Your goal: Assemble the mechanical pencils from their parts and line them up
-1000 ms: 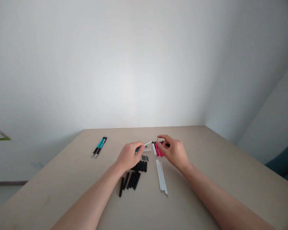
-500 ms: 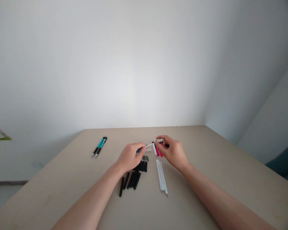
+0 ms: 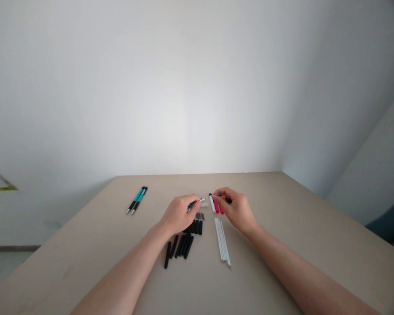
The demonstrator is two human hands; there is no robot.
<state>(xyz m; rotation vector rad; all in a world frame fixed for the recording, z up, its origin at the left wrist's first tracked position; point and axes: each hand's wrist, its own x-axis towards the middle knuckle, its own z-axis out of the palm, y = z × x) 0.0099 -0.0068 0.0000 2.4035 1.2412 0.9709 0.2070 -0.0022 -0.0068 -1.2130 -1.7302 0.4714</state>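
My left hand is closed around a teal pen barrel, mostly hidden by the fingers. A thin white pen refill sticks out of it toward the right. My right hand pinches thumb and forefinger at the refill's far end, around a tiny grey piece that looks like a spring. Something black also shows in the right hand, its kind hidden by the fingers. Several springs and small clear pieces lie just beyond and below the left fingers.
Two teal-and-black pens lie at the far left of the beige table. Black tubes and shorter black sleeves are near my left wrist. White refills lie between my forearms. White and pink barrels are behind.
My right thumb and forefinger have closed together at the refill's end. A greyish stretch now shows there where the refill was plain white. My left hand has barely moved.
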